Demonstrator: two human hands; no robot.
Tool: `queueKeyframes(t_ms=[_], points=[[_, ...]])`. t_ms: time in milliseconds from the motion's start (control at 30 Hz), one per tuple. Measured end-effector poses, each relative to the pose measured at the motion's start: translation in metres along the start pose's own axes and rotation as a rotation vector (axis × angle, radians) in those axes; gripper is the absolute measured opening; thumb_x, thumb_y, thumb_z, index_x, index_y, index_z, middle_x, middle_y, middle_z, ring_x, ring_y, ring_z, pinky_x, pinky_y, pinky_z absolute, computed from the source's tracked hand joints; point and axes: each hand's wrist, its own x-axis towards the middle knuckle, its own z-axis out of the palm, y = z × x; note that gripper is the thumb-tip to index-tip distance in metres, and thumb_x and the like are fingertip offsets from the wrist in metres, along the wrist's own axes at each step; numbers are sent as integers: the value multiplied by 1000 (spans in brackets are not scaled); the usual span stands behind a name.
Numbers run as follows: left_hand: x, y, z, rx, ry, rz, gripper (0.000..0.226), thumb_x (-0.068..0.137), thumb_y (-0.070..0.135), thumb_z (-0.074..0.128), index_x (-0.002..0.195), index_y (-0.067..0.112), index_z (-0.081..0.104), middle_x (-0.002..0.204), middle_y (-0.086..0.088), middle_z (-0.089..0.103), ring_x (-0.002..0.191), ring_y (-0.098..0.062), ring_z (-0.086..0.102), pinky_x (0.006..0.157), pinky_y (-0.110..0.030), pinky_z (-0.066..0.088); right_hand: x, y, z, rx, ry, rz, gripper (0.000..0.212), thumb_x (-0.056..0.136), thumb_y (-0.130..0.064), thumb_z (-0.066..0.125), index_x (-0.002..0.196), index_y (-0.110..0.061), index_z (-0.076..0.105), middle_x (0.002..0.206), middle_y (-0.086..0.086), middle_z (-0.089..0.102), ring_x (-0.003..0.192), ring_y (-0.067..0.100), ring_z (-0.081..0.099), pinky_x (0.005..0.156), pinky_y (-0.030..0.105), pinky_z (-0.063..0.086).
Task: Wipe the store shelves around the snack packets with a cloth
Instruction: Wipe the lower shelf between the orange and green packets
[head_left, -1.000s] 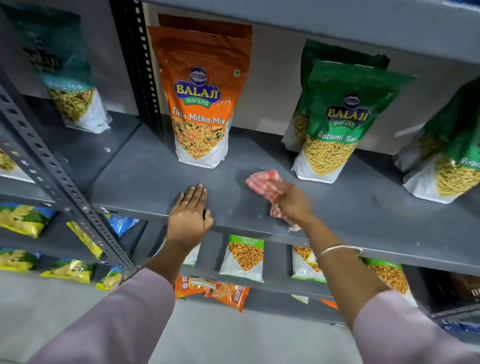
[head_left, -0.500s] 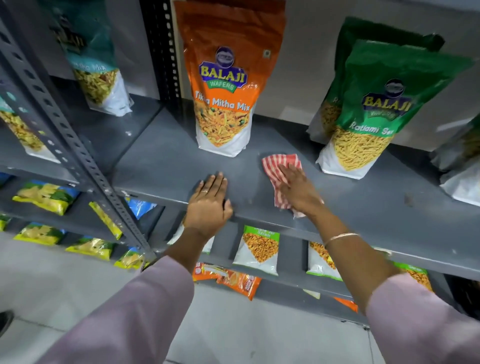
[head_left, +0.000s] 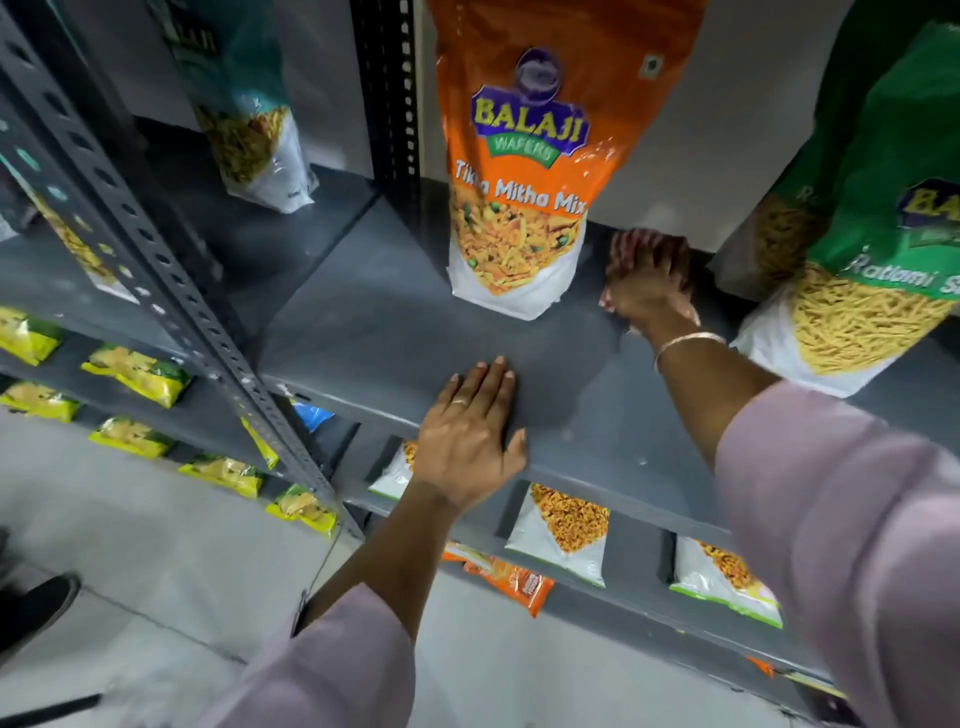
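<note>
Right hand (head_left: 647, 280) is deep on the grey shelf (head_left: 374, 332), in the gap between the orange Tikha Mitha Mix packet (head_left: 519, 208) on its left and the green Ratlami Sev packet (head_left: 852, 291) on its right, close to both. It lies palm down, fingers spread toward the back wall, pressing on the cloth (head_left: 612, 297). Cloth is almost fully hidden under the palm: only a pale, reddish edge shows at the hand's left and near side, blurred, so pattern and fold can't be read. It looks flattened against the shelf rather than bunched. Can't tell whether the fingers curl into it or just press flat. Left hand (head_left: 470, 441) is much nearer the body, flat and open on the shelf's front edge, holding nothing, apparently bracing; a ring shows on one finger. Key relation: the gap runs front to back, and the right arm lines up along it, so my read is the next stroke is a pull toward the front edge or a sideways sweep. Sideways has little room before knocking either upright packet. Unwiped-looking bare shelf lies to the left, in front of the orange packet, between the two hands.
</note>
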Motion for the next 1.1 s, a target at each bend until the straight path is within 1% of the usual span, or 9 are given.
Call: queueKeyframes(t_ms=[167,300,400,467,567,700,867,1000,1100], points=[[0,2,-6,6,-64,-14,58,79,36,37,116,1,64,123,-16,61,110,-29,60,99,-37,31,1,-15,-14,-148,67,23,56,92,-30,41,141,-4,33,149,24,29,139,41,27,111,58,24],[0,1,-4,0,-60,-12,57,80,36,37,117,1,63,124,-16,61,111,-30,60,100,-36,31,10,-15,-13,-264,45,-202,59,68,-20,63,123,-6,48,121,24,56,115,44,53,101,50,41],[0,0,-3,-14,-41,-8,56,81,36,38,116,1,64,124,-16,60,111,-30,60,99,-37,33,-5,-14,-12,-257,-51,-345,84,75,-30,50,149,-24,12,158,16,20,145,40,18,115,55,24],[-1,0,-3,-13,-60,-7,57,80,36,39,117,0,63,125,-16,60,111,-30,59,99,-38,33,-29,-12,-15,-177,-63,-392,68,94,-30,29,152,-23,-6,161,0,-10,149,29,-7,122,49,8],[-1,1,-7,-22,-97,-12,57,78,35,40,117,-1,63,125,-16,60,111,-31,59,99,-38,32,-79,-7,-16,9,-77,-348,54,103,-30,24,153,-23,6,162,-2,-5,150,20,-6,122,35,3],[-1,5,-15,-22,-124,-18,57,75,30,39,114,-3,64,121,-19,61,108,-33,61,98,-39,31,-145,14,-3,48,-48,-393,54,102,-34,24,153,-24,11,162,-1,0,150,15,-3,124,35,6],[-3,6,-16,-22,-130,-18,55,78,27,35,112,-4,64,120,-20,61,107,-34,61,99,-39,29,-221,81,-9,39,12,-303,75,83,-56,4,150,-27,20,161,-6,13,150,11,9,122,35,18],[-5,6,-15,-28,-149,-42,58,79,28,31,114,-6,63,122,-22,60,110,-36,59,101,-38,25,-218,120,-10,-42,28,266,62,97,-30,28,153,-24,3,163,2,-4,150,21,-8,123,43,4],[-5,4,-11,-35,-161,-47,59,79,28,30,114,-8,62,122,-23,59,111,-37,58,101,-39,25,-209,67,2,-165,-53,53,85,88,-23,45,152,-26,-11,158,3,-23,145,30,-26,120,53,3]])
